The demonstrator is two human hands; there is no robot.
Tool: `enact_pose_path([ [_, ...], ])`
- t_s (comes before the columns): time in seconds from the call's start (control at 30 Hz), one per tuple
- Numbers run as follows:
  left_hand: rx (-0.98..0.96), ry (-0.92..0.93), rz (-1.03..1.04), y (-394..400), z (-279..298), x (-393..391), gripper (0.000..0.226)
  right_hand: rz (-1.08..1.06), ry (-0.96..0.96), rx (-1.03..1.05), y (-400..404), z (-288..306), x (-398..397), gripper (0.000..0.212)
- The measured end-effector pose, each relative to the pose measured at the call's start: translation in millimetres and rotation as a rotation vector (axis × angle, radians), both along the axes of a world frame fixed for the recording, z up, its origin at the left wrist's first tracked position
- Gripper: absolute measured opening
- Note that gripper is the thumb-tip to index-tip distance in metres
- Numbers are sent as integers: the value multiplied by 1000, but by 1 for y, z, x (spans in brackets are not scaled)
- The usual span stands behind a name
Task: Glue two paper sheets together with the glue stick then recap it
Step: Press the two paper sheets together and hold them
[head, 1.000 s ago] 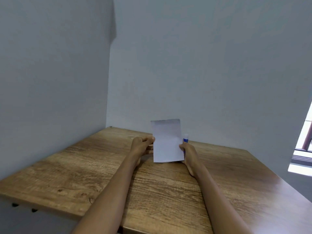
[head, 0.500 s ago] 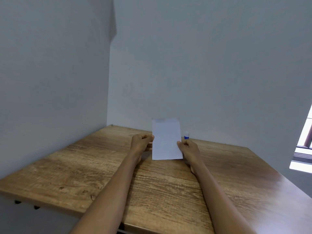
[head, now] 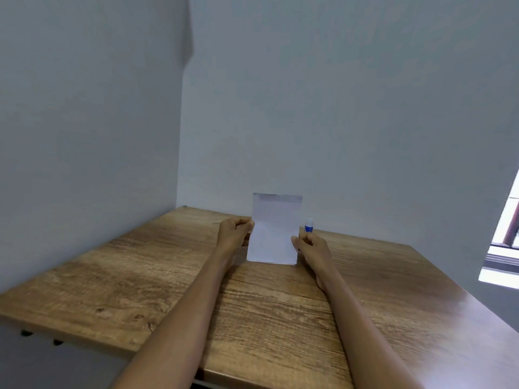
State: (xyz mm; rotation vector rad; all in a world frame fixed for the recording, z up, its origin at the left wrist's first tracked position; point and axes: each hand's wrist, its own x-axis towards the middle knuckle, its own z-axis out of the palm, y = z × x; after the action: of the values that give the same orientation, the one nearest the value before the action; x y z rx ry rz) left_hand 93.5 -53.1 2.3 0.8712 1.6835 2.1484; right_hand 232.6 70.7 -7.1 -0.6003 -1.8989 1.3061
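White paper sheets point(head: 273, 230) stand upright above the wooden table point(head: 168, 276), held between both hands. My left hand point(head: 234, 233) pinches the left edge, and my right hand point(head: 309, 248) pinches the right edge lower down. I cannot tell how many sheets are in the stack. A glue stick point(head: 309, 225) with a white cap and blue body stands on the table just behind my right hand, partly hidden by it.
Grey walls meet in a corner behind the table's far left. A window point(head: 505, 242) shows at the right edge. The table's near edge runs along the bottom left.
The paper has turned from tilted to more upright and square. My right hand slid slightly lower and away from the glue stick, which shows more now.
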Motion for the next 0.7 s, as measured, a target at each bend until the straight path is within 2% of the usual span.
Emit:
enact_pose_path([
  [0.23, 23, -39, 2, 3, 1, -1, 18, 7, 8, -15, 1, 1, -3, 10],
  [0.3, -13, -88, -71, 4, 2, 2, 17, -22, 55, -21, 1, 1, -3, 13],
  [0.4, -144, -28, -149, 6, 1, 4, 30, -20, 68, 23, 1, 3, -3, 24],
  [0.47, -156, -16, -143, 5, -1, 5, 32, -16, 35, 49, 0, 3, -4, 30],
  [0.6, -157, -36, -129, 3, 0, 4, 30, 16, -12, 35, -3, 3, -8, 21],
  [0.7, -169, -27, -139, 3, -1, 4, 27, 8, 25, 28, -3, 3, -8, 18],
])
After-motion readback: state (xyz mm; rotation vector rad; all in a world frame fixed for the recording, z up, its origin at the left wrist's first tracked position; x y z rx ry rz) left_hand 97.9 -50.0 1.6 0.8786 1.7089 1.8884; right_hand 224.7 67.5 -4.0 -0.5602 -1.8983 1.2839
